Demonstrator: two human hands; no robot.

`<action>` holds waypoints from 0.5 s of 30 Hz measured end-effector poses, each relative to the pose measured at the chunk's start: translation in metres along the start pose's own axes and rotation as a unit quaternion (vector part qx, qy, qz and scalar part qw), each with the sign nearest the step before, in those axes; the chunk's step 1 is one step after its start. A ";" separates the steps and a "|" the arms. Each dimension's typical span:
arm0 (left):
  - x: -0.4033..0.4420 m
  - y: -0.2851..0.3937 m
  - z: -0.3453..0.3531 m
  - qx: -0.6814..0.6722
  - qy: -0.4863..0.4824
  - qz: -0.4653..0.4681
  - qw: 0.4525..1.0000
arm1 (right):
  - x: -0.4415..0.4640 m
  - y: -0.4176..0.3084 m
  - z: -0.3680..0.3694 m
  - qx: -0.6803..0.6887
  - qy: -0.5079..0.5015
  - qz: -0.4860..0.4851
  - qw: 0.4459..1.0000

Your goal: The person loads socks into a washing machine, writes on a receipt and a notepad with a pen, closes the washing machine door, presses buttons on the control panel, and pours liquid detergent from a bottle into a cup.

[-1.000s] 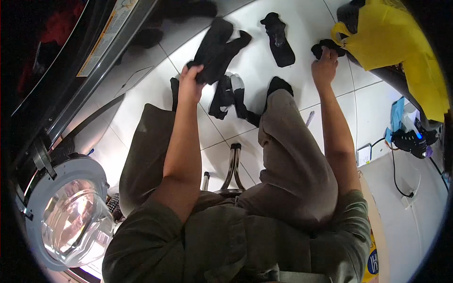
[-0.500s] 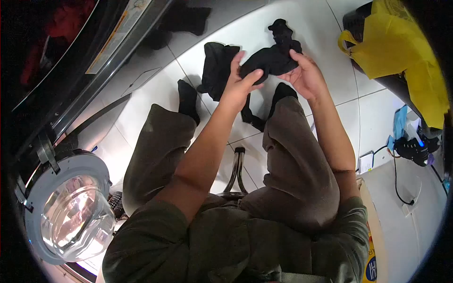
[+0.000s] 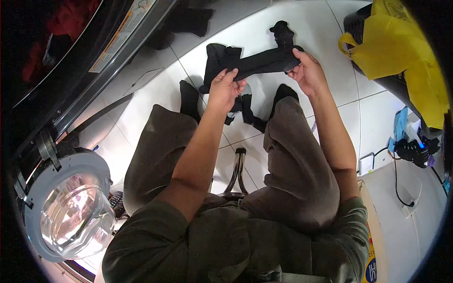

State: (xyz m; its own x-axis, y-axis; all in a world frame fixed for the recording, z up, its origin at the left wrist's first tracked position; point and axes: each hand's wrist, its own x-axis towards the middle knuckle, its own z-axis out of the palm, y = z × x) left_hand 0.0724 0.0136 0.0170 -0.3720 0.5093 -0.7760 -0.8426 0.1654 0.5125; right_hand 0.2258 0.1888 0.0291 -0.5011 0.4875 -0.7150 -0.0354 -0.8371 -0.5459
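Observation:
A black sock point(image 3: 265, 62) is stretched out lengthwise between my two hands above the white floor. My left hand point(image 3: 223, 90) pinches its left end between thumb and fingers. My right hand point(image 3: 306, 71) grips the other end, thumb on top. Just behind my left hand lies a folded dark cloth point(image 3: 217, 59), its kind unclear. Another black sock-like piece point(image 3: 283, 33) lies crumpled beyond the held sock. Below my hands, more narrow black fabric point(image 3: 249, 113) rests on the tiles, partly hidden by my left hand.
At left stands a front-loading washing machine with its round glass door point(image 3: 75, 217) open. A yellow bag point(image 3: 396, 52) hangs over a dark object at upper right. Cables and a socket point(image 3: 409, 207) are at right. A metal chair leg point(image 3: 238, 170) stands between my knees.
The sock has gone from bunched to straightened between my hands. My left hand has moved slightly left and down, pulling its end out; the right hand stays nearly in place.

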 end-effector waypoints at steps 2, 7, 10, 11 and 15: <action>-0.003 -0.007 -0.002 0.014 -0.045 -0.052 0.998 | 0.002 0.000 0.001 -0.036 -0.030 0.008 0.999; 0.008 -0.071 -0.043 0.326 0.049 0.164 0.930 | 0.021 0.016 -0.017 -0.202 0.051 -0.110 0.972; 0.003 -0.083 -0.057 0.391 0.075 0.197 0.896 | 0.049 0.040 -0.062 -0.472 0.215 -0.206 0.830; 0.000 -0.084 -0.060 0.392 0.075 0.195 0.896 | 0.051 0.047 -0.070 -0.585 0.223 -0.263 0.734; -0.007 -0.071 -0.055 0.557 0.099 0.293 0.771 | 0.077 0.056 -0.105 -0.638 0.161 -0.339 0.672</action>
State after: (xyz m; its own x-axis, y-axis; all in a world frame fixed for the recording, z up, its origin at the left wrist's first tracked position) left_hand 0.1135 -0.0479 -0.0340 -0.7064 0.6515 -0.2768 0.3078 0.6349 0.7087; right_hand 0.2763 0.2058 -0.1025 -0.5242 0.8496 -0.0574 0.7117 0.4001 -0.5775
